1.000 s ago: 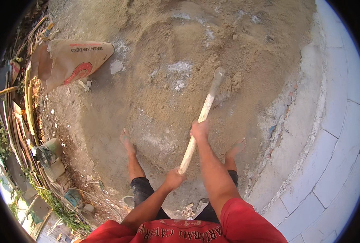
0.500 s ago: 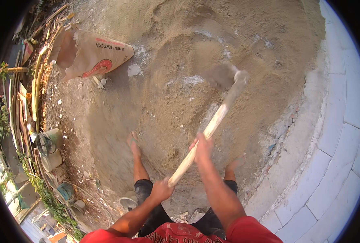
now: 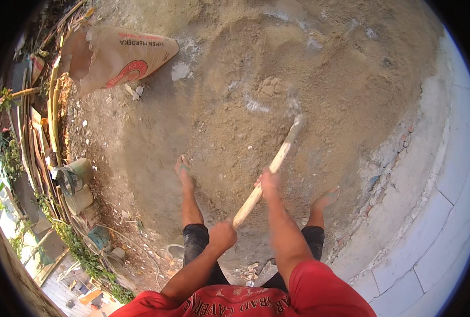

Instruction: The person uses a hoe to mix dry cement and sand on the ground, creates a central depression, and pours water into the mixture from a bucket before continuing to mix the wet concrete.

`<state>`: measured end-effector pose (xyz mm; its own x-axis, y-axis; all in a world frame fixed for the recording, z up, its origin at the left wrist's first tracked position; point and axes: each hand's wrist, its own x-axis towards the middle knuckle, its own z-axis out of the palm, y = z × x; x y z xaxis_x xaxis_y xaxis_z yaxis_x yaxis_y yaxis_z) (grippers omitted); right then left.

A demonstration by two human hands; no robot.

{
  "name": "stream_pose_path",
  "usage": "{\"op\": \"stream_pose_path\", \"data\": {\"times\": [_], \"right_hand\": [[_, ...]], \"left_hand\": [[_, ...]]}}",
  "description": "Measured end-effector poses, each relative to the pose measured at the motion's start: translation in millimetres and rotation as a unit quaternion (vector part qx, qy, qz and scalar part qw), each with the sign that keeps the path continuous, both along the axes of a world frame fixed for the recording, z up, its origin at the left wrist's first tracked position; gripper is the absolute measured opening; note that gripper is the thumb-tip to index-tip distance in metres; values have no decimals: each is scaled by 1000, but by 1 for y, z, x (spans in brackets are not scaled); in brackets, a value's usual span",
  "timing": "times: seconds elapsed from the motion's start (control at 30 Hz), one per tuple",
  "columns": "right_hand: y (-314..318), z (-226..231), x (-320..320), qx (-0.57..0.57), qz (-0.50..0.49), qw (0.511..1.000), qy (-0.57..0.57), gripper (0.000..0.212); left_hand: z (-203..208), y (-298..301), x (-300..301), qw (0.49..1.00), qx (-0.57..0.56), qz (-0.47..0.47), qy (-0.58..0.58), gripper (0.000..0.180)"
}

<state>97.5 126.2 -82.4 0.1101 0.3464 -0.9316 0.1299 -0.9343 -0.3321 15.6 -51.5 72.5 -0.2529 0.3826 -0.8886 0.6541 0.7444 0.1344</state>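
Both my hands are clamped on a long wooden tool handle (image 3: 269,171) that runs diagonally through the frame centre. My left hand (image 3: 223,235) grips its near end, lower centre, fingers wrapped around it. My right hand (image 3: 269,183) grips it further up, fingers closed around the shaft. The far end of the handle meets the sand pile (image 3: 298,79) right of centre; the tool head is blurred and I can't make it out. The pile fills the upper and middle frame, with pale grey streaks. My bare left foot (image 3: 184,171) stands at its near edge, my right foot (image 3: 326,199) lower right. A torn paper cement sack (image 3: 116,55) lies upper left. Buckets (image 3: 75,182) sit at the left edge. Pale paving slabs (image 3: 441,211) curve down the right.
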Motion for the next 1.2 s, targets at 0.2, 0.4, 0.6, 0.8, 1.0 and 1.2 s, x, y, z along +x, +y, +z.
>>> {"op": "stream_pose_path", "data": {"times": [0.2,0.4,0.6,0.8,1.0,1.2], "right_hand": [[-203,186,5,-99,-163,980,64,22],[-187,245,-46,-84,-141,984,66,46],[86,87,-134,170,4,981,98,18],[161,-29,-183,177,156,972,-7,31],[-32,-10,-110,-2,163,986,-26,23],[-208,194,-56,-105,18,988,112,33]], "left_hand": [[211,-149,-44,990,-132,-42,-34,18],[233,-171,-88,994,-88,2,-71,27],[-14,25,-102,968,229,33,94,25],[-101,110,-104,972,186,132,50,19],[-13,-48,-58,994,-19,99,-34,33],[222,-190,-60,980,-148,104,-82,32]]}}
